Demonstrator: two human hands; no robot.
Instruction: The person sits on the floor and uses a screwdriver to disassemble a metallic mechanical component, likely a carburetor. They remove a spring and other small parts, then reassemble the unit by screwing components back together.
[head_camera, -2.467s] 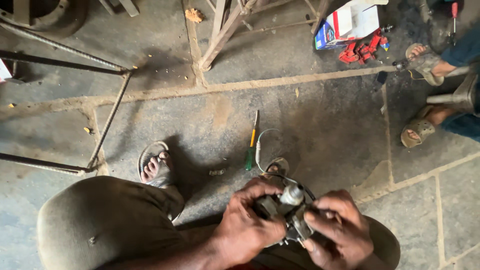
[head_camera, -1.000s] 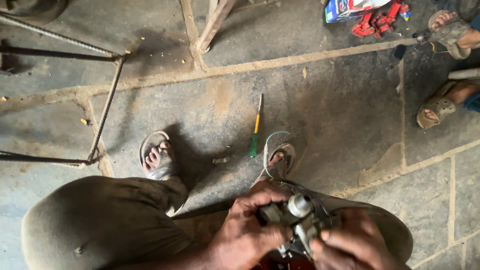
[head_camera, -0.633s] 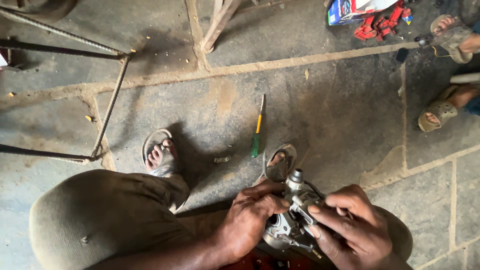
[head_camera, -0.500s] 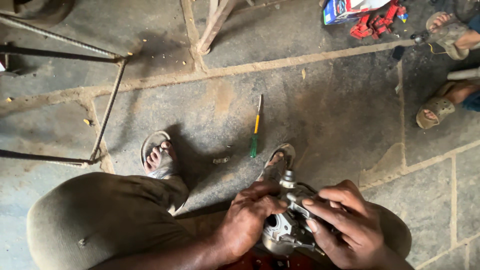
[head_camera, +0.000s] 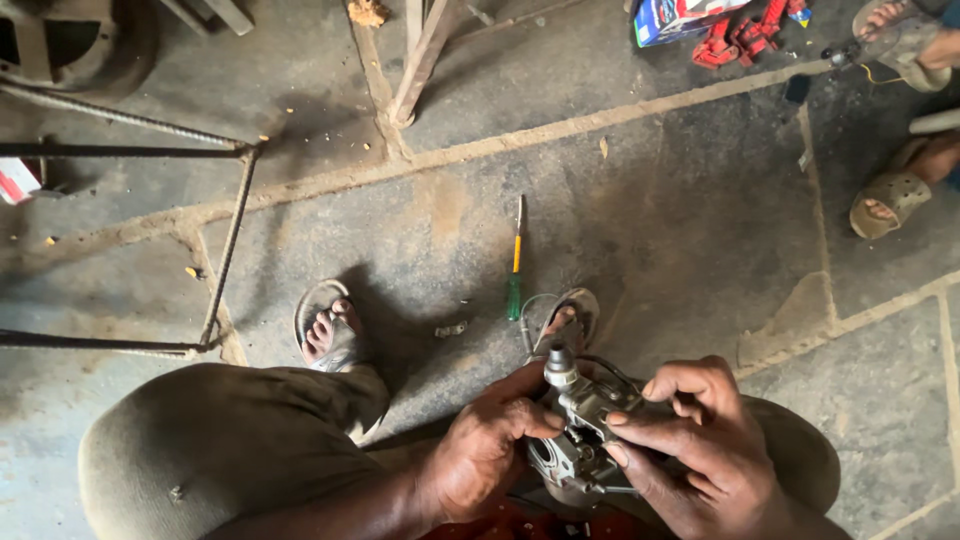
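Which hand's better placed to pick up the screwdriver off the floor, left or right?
Probably the left. The screwdriver lies ahead on the floor, nearer the left hand, which only steadies the metal part's side. The right hand wraps over it with fingers on top, carrying more of the grip.

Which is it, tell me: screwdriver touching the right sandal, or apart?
Apart. The head view shows bare floor between the screwdriver handle's end and the right sandal.

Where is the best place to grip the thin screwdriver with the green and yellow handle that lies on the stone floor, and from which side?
Probably the green and yellow handle of the thin screwdriver, at its near end. It lies flat on the stone floor, shaft pointing away from the person, between the two sandalled feet. Coming from above, fingers across the handle, looks easiest, since nothing touches it.
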